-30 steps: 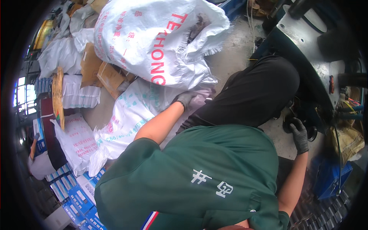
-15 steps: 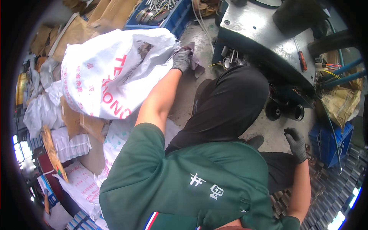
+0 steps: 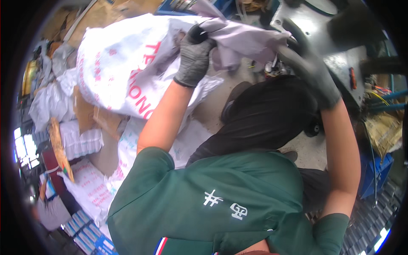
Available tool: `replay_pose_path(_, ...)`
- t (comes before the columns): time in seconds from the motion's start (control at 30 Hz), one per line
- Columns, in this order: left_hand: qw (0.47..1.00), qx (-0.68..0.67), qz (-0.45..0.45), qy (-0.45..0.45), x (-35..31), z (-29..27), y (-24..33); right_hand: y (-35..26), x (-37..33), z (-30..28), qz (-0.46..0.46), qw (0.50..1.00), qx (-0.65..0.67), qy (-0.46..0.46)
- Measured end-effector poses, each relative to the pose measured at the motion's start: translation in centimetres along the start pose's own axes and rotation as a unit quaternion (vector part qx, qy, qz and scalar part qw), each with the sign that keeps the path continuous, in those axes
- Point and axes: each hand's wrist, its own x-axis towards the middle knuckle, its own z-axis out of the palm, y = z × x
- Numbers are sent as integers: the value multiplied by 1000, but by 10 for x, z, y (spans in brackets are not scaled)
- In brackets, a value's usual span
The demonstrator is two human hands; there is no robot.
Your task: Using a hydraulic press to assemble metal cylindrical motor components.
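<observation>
Both my hands wear grey gloves and are raised over the floor. My left hand (image 3: 195, 57) is closed on the left part of a crumpled mauve-grey cloth (image 3: 250, 40), beside the mouth of a large white woven sack (image 3: 114, 68) with red printing. The cloth spreads rightward in the air, with one flap sticking up past my left hand. At its right end is my right hand (image 3: 312, 70), smeared by motion. Its fingers and thumb lie around the cloth's edge, but whether they grip it cannot be made out.
A metal machine table (image 3: 352, 63) carries a red-handled screwdriver (image 3: 352, 78) at the right. Blue crates stand at the top and at the right (image 3: 378, 172). More white sacks (image 3: 89, 191), cardboard and a wooden strip (image 3: 60, 148) lie left. My bent knee (image 3: 272, 106) sits below the hands.
The cloth has come up from beside the sack in my left hand and is spread out. My right hand has swung up from the lower right to the cloth's right end.
</observation>
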Motion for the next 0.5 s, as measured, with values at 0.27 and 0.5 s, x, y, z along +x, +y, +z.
replay_pose_path(0.27,944,315,-42,90,-142,-18,-49,84,90,97,64,951,-284,-103)
replay_pose_path(0.5,519,632,-543,-191,-358,-160,-158,118,108,59,91,972,-211,55)
